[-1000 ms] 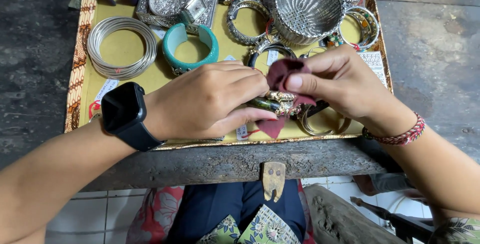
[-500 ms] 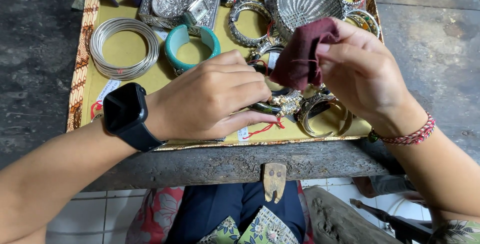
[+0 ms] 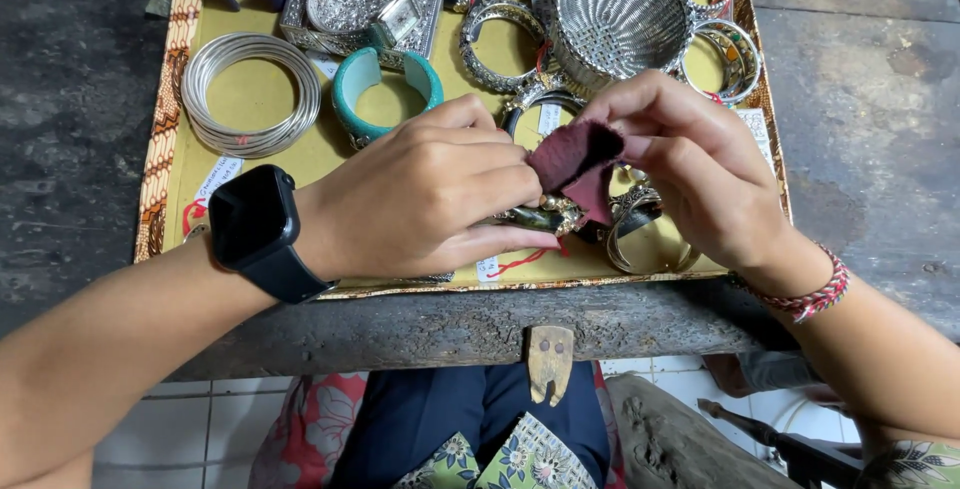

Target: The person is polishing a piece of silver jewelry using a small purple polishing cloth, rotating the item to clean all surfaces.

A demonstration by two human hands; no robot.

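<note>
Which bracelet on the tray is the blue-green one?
The chunky turquoise open cuff bracelet, lying beside the stack of thin silver wire bangles. All the other bracelets look silvery or metallic; only this one is turquoise.

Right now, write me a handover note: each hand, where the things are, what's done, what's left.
Left hand: grip shut on the ornate dark metal bangle, held low over the yellow-lined tray.
Right hand: pinches the maroon cloth scrap against the bangle.
Nearby on the tray: turquoise cuff, stack of thin silver bangles, silver woven basket.
Done: cloth is at the bangle.
Left: how much is already wiped cannot be told; other pieces lie untouched.
</note>
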